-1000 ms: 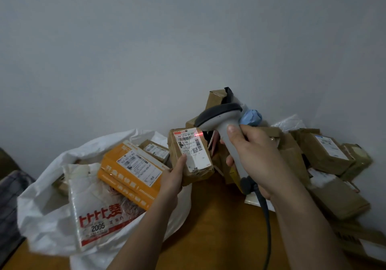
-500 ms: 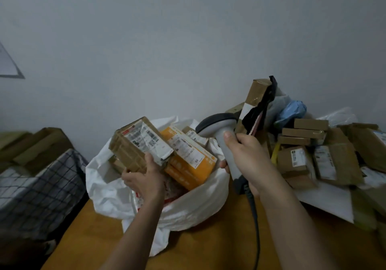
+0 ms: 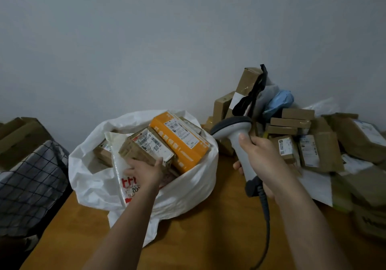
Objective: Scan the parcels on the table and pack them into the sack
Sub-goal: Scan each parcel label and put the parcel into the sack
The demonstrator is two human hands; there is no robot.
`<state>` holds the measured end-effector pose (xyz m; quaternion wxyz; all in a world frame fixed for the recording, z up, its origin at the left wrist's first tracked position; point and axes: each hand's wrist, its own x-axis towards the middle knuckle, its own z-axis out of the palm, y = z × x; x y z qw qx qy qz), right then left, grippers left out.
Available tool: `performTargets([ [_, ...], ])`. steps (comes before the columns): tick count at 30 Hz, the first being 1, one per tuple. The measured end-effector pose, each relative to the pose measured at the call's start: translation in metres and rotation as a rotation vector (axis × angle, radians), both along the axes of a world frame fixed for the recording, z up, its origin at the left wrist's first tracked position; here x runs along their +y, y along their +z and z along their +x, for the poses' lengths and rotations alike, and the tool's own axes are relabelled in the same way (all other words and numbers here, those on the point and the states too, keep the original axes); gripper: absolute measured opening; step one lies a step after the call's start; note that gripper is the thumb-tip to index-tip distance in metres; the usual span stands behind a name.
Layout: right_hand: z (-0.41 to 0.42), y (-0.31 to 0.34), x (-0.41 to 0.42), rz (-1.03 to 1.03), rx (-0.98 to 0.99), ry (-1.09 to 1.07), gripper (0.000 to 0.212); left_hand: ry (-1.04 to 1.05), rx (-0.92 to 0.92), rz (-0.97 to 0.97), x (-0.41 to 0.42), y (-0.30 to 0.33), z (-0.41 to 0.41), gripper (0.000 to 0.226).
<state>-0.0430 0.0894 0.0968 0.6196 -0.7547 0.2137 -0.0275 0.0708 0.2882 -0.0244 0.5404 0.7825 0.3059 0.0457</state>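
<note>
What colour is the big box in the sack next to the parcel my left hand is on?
Orange, with a white label, seen in the head view.

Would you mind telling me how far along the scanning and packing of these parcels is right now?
Done: several parcels, including an orange box, already sit in the white sack. In hand: the left hand holds a brown labelled parcel at the sack's mouth, while the right hand grips the scanner. Left: a large pile of parcels remains on the table.
</note>
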Motion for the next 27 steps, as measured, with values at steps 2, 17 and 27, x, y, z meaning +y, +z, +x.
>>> performTargets([
  [2,0.000,-0.004,-0.014,0.019,0.023,-0.043,0.027,0.023,-0.018,0.062,-0.011,-0.003,-0.005,0.100],
  [17,-0.026,-0.010,-0.181,0.125,-0.056,-0.433,0.028,-0.343,-0.294,0.226,-0.201,-0.014,-0.018,0.047],
  [27,-0.028,-0.030,-0.303,0.080,-0.041,-0.497,0.032,-0.833,-0.032,0.069,-0.343,-0.056,-0.006,0.071],
])
